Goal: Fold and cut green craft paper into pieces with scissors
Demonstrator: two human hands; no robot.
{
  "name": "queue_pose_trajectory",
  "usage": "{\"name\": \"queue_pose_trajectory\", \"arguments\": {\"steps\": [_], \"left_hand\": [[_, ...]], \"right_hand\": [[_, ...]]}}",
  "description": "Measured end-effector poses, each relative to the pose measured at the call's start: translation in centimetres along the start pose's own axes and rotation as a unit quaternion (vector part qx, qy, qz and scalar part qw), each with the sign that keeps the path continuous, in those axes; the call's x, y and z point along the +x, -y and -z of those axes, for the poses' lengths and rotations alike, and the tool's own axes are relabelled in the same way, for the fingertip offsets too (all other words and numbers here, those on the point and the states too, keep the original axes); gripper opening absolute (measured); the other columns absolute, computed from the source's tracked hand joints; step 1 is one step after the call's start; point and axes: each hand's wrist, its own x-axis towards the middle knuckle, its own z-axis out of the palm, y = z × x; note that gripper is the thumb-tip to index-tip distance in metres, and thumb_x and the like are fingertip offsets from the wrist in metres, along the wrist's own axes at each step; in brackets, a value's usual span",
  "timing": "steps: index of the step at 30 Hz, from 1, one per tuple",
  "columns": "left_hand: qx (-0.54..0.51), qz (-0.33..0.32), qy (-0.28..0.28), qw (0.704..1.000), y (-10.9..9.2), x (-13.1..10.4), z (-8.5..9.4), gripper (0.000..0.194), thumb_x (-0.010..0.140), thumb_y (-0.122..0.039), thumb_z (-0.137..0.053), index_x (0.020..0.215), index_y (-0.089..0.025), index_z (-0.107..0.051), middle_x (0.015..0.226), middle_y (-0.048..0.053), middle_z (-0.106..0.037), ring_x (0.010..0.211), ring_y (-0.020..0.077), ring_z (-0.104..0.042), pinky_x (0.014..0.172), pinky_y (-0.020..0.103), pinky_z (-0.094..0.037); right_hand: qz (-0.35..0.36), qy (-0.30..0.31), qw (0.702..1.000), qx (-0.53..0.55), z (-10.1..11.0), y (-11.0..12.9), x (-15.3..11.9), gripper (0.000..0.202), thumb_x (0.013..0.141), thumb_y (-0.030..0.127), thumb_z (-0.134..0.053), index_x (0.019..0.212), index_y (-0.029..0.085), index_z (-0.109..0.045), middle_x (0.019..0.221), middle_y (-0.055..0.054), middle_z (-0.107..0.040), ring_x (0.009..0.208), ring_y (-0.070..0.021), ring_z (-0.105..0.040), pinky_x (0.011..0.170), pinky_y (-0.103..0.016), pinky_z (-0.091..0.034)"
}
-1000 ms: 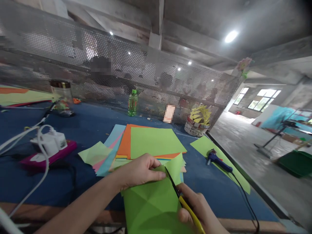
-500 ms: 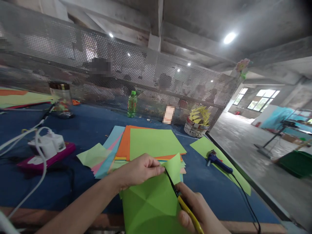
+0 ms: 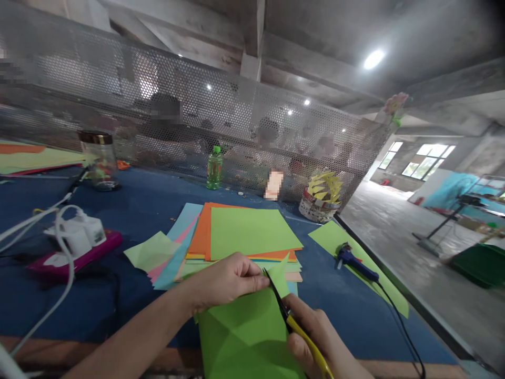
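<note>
A creased green sheet of paper (image 3: pixel 244 331) hangs toward me over the table's front edge. My left hand (image 3: pixel 232 279) pinches its upper edge between thumb and fingers. Yellow-handled scissors (image 3: pixel 305 339) are gripped in my right hand (image 3: pixel 319 326), their dark blades at the paper just right of my left fingertips. A narrow pointed strip of the green paper stands up beyond the blades. Behind my hands lies a stack of coloured paper (image 3: pixel 248 229), green on top with orange beneath.
On the right a blue glue gun (image 3: pixel 357 263) rests on another green sheet (image 3: pixel 325 234). At the back stand a green bottle (image 3: pixel 214 171), a basket (image 3: pixel 315 208) holding yellow paper pieces, and a lidded jar (image 3: pixel 100 163). Left is a magenta power strip (image 3: pixel 110 245) with white cables.
The scissors' blades have moved slightly and their tips now stick out above the paper edge. The cut flap of green paper looks narrower and leans away to the right.
</note>
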Motion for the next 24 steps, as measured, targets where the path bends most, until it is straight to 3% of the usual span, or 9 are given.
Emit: {"name": "queue_pose_trajectory", "arguments": {"steps": [11, 18, 24], "left_hand": [[-0.008, 0.011, -0.002, 1.0, 0.4, -0.1, 0.3, 0.05, 0.083, -0.063, -0.056, 0.065, -0.017, -0.047, 0.059, -0.005, -0.036, 0.052, 0.0079, -0.026, 0.047, 0.022, -0.021], [-0.017, 0.011, -0.011, 1.0, 0.9, -0.5, 0.5, 0.048, 0.084, -0.06, -0.056, 0.063, -0.019, -0.044, 0.058, -0.006, -0.031, 0.051, 0.0079, -0.024, 0.046, 0.022, -0.02], [-0.005, 0.012, -0.015, 1.0, 0.9, -0.4, 0.4, 0.05, 0.082, -0.062, -0.057, 0.062, -0.019, -0.043, 0.056, -0.006, -0.032, 0.05, 0.0079, -0.025, 0.045, 0.022, -0.02]], "right_hand": [[-0.027, -0.016, 0.999, 0.031, -0.4, -1.8, 1.1, 0.058, 0.082, 0.075, -0.05, 0.084, 0.017, -0.051, 0.056, 0.007, -0.037, 0.05, -0.0076, -0.031, 0.044, -0.022, -0.018], [0.006, -0.004, 1.0, 0.03, -0.7, -1.2, 1.3, 0.052, 0.089, 0.068, -0.044, 0.086, 0.016, -0.05, 0.056, 0.008, -0.033, 0.049, -0.0064, -0.025, 0.043, -0.021, -0.017], [-0.013, 0.0, 1.0, 0.028, -0.2, -0.6, 1.3, 0.053, 0.087, 0.07, -0.049, 0.081, 0.017, -0.051, 0.056, 0.008, -0.032, 0.051, -0.0073, -0.027, 0.044, -0.022, -0.018]]}}
